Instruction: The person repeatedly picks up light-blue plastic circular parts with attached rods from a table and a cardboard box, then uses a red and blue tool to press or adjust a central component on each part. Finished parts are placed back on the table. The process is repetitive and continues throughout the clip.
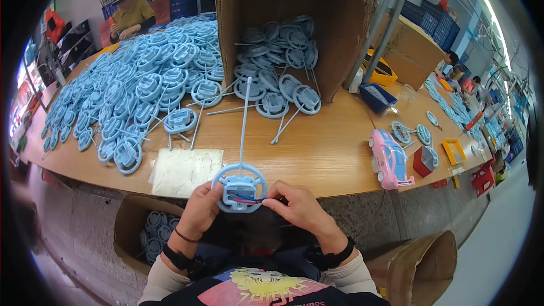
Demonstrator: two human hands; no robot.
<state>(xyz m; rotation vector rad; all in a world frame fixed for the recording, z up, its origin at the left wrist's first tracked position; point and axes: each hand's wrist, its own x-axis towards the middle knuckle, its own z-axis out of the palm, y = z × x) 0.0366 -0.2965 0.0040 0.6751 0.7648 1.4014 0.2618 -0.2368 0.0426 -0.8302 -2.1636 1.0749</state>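
My left hand [204, 204] grips the left rim of a light blue toy steering wheel [239, 181] at the table's front edge. A long thin blue rod [246, 122] sticks out from the wheel toward the far side. The wheel's hub is an open box-like housing facing up. Red and blue wires [249, 199] come out of it to the right. My right hand [293, 204] pinches these wires between thumb and fingers, close to the wheel's right rim. Just beyond my left hand lies a white sheet [186, 171] on the table.
A large pile of similar wheels [153, 79] covers the table's left. More spill from a tipped cardboard box [340, 28]. To the right stand a pink toy car [388, 158], a red bin [423, 161] and a blue bin [378, 97]. Another person [131, 14] sits at the far left.
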